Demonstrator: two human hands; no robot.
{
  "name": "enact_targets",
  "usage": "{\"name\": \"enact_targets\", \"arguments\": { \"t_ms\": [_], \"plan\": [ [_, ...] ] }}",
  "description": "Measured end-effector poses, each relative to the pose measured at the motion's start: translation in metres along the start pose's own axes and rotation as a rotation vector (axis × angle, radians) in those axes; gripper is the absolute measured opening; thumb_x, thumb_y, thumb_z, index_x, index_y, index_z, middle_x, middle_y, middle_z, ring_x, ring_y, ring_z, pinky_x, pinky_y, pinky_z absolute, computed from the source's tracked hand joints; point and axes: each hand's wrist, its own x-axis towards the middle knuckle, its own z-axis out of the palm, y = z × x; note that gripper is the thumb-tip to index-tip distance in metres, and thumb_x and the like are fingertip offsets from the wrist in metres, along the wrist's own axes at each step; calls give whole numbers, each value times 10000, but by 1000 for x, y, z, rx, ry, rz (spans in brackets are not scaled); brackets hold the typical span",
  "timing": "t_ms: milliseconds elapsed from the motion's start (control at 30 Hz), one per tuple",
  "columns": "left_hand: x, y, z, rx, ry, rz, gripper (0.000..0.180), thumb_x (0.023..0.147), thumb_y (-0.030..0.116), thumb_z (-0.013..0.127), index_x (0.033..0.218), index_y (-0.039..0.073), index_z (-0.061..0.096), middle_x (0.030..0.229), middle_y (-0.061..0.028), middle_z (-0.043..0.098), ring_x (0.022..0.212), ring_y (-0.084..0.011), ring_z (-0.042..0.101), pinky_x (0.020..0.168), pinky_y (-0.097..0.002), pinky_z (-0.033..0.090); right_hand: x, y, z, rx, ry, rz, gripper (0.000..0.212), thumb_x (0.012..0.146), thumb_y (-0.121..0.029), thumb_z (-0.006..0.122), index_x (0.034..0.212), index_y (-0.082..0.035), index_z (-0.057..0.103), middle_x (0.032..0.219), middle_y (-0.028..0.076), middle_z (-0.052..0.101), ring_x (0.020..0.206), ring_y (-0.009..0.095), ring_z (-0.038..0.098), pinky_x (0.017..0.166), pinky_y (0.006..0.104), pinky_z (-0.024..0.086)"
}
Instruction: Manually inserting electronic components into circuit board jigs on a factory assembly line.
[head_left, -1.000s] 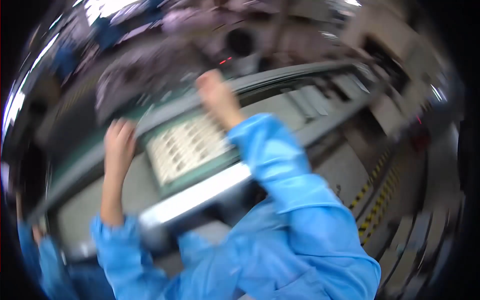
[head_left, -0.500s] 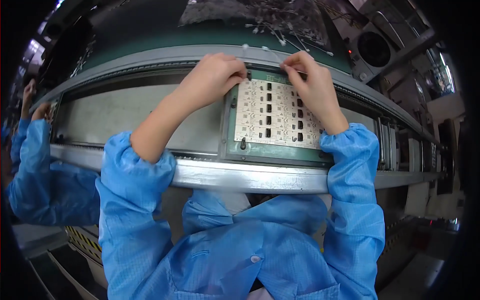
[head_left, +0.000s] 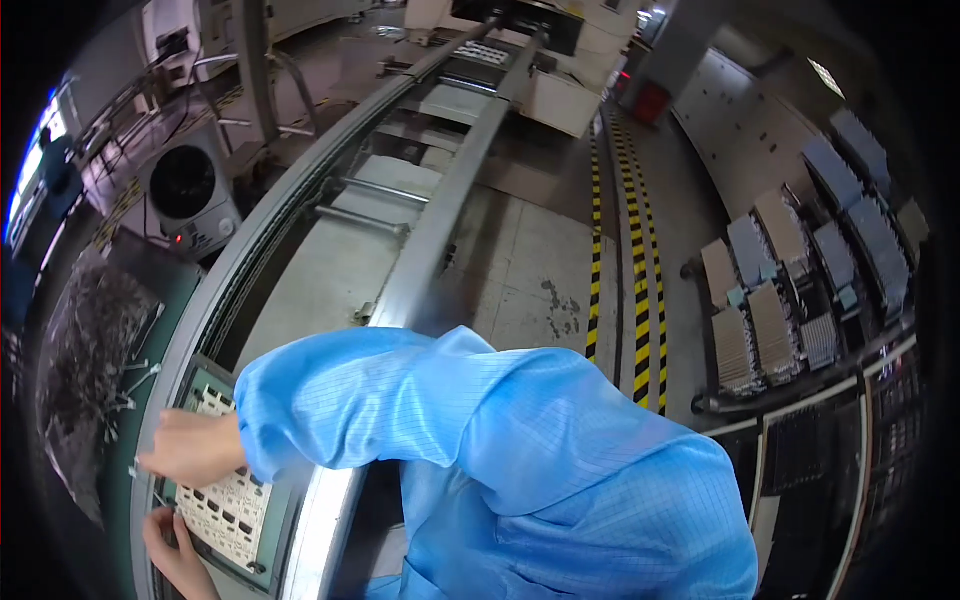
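Observation:
My right hand [head_left: 195, 448], at the end of a blue sleeve, reaches across the far end of a white circuit-board panel [head_left: 222, 520]. Its fingers are closed, and a small white tip shows beside them, apparently the end of a thin lead. Lower down, my left hand [head_left: 180, 560] curls thumb and forefinger together at the panel's outer edge; whatever they grip is too small to make out. Rows of dark components sit on the panel, which lies in a green fixture [head_left: 272, 535] on the conveyor. My right hand and sleeve cover part of the panel.
White-ended leads [head_left: 125, 395] and a clear plastic bag [head_left: 85, 350] lie on a green surface beside the conveyor rail [head_left: 405, 270]. A fan [head_left: 185, 185] stands beyond. Racks of stacked boards [head_left: 790, 290] are at right, past yellow-black floor stripes [head_left: 637, 260].
The view has swung to the right, so the panel and both hands now appear at lower left. Both hands remain at the panel, and the right sleeve crosses the middle of the picture.

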Motion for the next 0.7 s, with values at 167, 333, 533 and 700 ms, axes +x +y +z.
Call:
{"name": "enact_targets", "arguments": {
  "t_ms": [167, 333, 533, 700],
  "plan": [
    [4, 9, -1, 36, 20, 57, 93, 927, -1, 609, 1002, -50, 585, 885, -116, 592, 807, -211, 560, 782, -332, 468, -4, 4, -2, -89, -38, -17, 144, 724, -101, 664, 857, -50, 645, 773, 82, 688, 814, 263, 680, 773, 418, 433],
    [-2, 14, -2, 20, -17, 63, 66, 916, -17, 608, 964, -63, 604, 878, -111, 595, 804, -199, 562, 771, -321, 464, -6, -1, 2, -151, -111, -12, 139, 705, -107, 675, 837, -63, 679, 870, 70, 675, 901, 256, 659, 789, 405, 449],
    [-5, 24, -2, 94, 26, 117, 62, 910, -15, 609, 953, -60, 612, 893, -130, 615, 829, -247, 573, 775, -347, 463, -6, 1, 6, -155, -58, 3, 165, 678, -124, 702, 830, -65, 682, 894, 60, 657, 925, 253, 644, 795, 395, 442],
    [-3, 32, -12, 129, -20, 80, 61, 914, -9, 609, 953, -55, 617, 900, -134, 616, 866, -258, 565, 797, -362, 457, -5, -6, -9, -169, -3, -5, 165, 673, -121, 702, 828, -66, 682, 887, 58, 652, 925, 252, 639, 795, 388, 437]
  ]
}}
